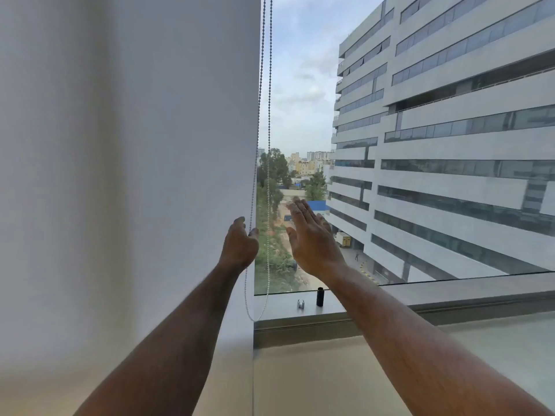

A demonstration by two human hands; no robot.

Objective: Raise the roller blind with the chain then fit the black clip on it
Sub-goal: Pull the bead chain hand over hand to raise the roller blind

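Note:
A white roller blind [126, 163] hangs down over the left part of the window, reaching below the sill. Its bead chain [268, 121] drops in two strands along the blind's right edge and loops near the sill. My left hand [240, 243] pinches the left strand of the chain at the blind's edge. My right hand [310, 235] is raised flat with fingers apart, just right of the chain and not touching it. A small black clip [320, 296] stands upright on the window sill [450, 292], below my right wrist.
A small silver metal piece [301, 303] sits on the sill left of the black clip. Beyond the glass stand a large office building [450, 130] and trees. A beige ledge [315, 376] runs under the sill.

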